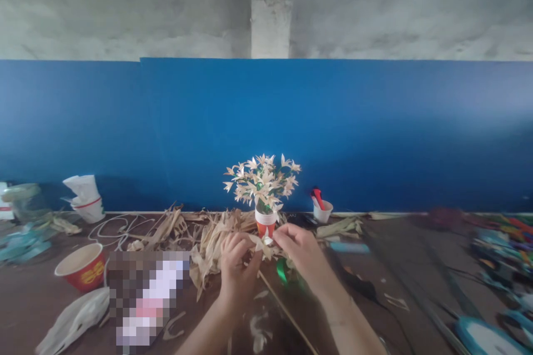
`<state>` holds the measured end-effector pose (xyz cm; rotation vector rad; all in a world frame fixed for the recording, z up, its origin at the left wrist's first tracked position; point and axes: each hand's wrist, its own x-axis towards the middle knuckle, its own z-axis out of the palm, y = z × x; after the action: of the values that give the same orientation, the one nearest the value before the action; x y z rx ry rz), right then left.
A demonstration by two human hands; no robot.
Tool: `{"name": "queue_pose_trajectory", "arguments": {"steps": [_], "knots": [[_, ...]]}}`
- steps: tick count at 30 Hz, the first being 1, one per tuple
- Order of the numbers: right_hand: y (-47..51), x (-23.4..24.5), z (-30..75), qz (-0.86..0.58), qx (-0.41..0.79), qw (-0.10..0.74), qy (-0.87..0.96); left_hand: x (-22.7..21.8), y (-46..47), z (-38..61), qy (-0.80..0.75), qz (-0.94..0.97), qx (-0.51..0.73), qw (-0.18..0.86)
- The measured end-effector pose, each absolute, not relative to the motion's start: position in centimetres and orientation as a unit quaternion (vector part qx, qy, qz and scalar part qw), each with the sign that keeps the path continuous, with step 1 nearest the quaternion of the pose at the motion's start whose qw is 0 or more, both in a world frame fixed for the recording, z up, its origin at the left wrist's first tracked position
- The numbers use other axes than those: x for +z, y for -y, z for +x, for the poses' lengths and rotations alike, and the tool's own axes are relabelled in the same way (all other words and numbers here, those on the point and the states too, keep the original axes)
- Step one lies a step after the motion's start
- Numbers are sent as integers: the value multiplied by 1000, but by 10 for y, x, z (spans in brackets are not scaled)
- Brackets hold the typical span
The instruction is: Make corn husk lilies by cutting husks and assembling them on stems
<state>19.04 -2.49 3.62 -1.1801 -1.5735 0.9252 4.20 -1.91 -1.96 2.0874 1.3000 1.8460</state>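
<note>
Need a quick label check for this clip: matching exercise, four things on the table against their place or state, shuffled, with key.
Things:
1. Cream flowers
2. Red bowl
3. Small white cup
4. Pale strip

Place or state:
A. Has a red item sticking out of it
B. At the fingers of the left hand
C. Upright in a red-and-white cup
D. On the left side of the brown table

Pairs: 1-C, 2-D, 3-A, 4-B

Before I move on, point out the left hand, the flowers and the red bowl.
Left hand (pixel 236 268): head view, back of hand.
Flowers (pixel 265 178): head view, middle blossoms.
Red bowl (pixel 85 276): head view, outer wall.
</note>
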Motion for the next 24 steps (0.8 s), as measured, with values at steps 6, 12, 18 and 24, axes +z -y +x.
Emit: {"name": "queue_pose_trajectory", "arguments": {"steps": [6,12,18,24], "knots": [[26,36,188,-461,472,441,609,-18,22,41,-404,682,608,37],[27,36,192,-448,503,425,604,-13,25,41,-401,660,622,128],[29,37,194,-414,532,411,614,-7,25,39,-382,661,619,184],[30,40,194,-426,529,446,583,-5,25,37,-373,684,599,183]]}}
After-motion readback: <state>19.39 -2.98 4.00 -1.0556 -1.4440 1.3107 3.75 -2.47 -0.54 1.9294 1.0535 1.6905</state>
